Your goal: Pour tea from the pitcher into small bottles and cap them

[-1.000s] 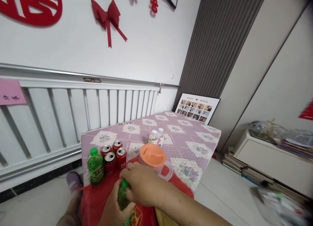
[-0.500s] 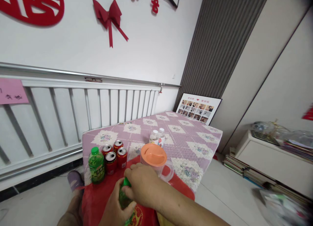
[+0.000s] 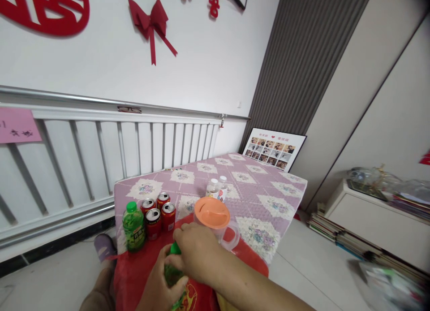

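Note:
Near the front of the table, my left hand [image 3: 161,279] is wrapped round the body of a green bottle [image 3: 172,274]. My right hand [image 3: 195,250] has its fingers closed on that bottle's green cap [image 3: 175,248]. Just behind my right hand stands a clear pitcher [image 3: 223,235] with an orange lid [image 3: 211,212]. To the left, another green bottle [image 3: 133,228] stands upright beside several red cans [image 3: 153,223]. A red cloth or bag [image 3: 134,275] lies beneath the hands.
Two small white-capped bottles [image 3: 213,188] stand behind the pitcher on the floral tablecloth [image 3: 243,176]. A radiator [image 3: 134,145] runs along the wall behind. A photo board [image 3: 273,147] leans at the far corner. At the right is a low white cabinet [image 3: 376,217].
The whole view has shifted very slightly. Both hands keep nearly the same place and hold on the bottle and its cap.

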`<state>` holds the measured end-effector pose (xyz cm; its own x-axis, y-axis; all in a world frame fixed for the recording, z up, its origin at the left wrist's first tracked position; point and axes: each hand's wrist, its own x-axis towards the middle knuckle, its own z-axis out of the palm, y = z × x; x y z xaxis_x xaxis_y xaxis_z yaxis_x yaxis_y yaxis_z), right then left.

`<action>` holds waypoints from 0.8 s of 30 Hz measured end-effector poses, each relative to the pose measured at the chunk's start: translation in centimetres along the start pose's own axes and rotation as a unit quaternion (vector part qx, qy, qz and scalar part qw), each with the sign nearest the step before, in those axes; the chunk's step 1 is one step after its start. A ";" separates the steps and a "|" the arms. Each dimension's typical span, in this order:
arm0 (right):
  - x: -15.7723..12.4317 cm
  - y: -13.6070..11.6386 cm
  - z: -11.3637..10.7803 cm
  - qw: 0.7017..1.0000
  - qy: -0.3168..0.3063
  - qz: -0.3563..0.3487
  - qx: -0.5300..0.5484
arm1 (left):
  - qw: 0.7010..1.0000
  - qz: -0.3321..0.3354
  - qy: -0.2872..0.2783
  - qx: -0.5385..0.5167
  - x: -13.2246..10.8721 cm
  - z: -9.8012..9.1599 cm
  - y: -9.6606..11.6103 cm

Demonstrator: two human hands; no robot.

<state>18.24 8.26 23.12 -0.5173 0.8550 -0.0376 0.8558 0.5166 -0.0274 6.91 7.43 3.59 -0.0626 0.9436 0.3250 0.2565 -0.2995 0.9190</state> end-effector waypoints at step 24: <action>-2.2 0.9 0.3 0.970 0.098 -0.019 0.222 | 0.999 -0.010 -0.019 0.027 0.2 -0.3 1.7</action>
<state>20.16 6.81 22.88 -0.4999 0.8511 0.1605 0.7284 0.5134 -0.4538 7.05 7.07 5.32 -0.0323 0.9543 0.2969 0.3078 -0.2732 0.9114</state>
